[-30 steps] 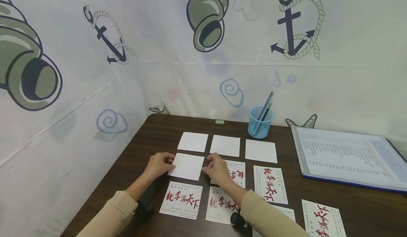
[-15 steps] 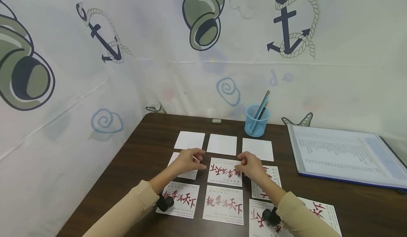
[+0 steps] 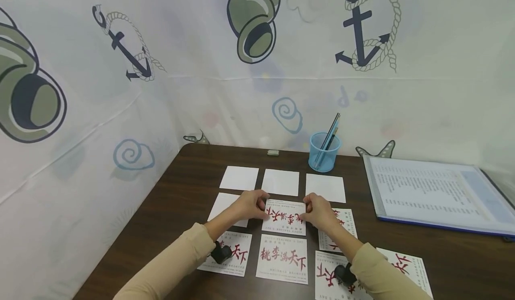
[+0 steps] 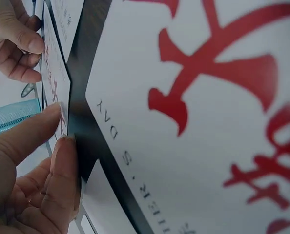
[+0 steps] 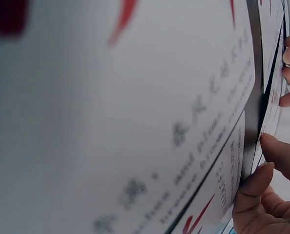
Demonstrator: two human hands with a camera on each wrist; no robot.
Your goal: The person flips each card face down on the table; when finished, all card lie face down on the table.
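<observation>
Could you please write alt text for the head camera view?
Left hand and right hand pinch opposite edges of a red-lettered card in a card grid on a dark table; a blue pen cup stands behind.

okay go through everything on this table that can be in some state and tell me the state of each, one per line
Left hand: grip pinching the middle card's left edge.
Right hand: grip pinching its right edge.
Middle card: printed side up, text upside down.
Back-row cards: blank side up.
Front card: printed side up.
Pen cup: upright, pens inside.
Binder: open, flat.
</observation>
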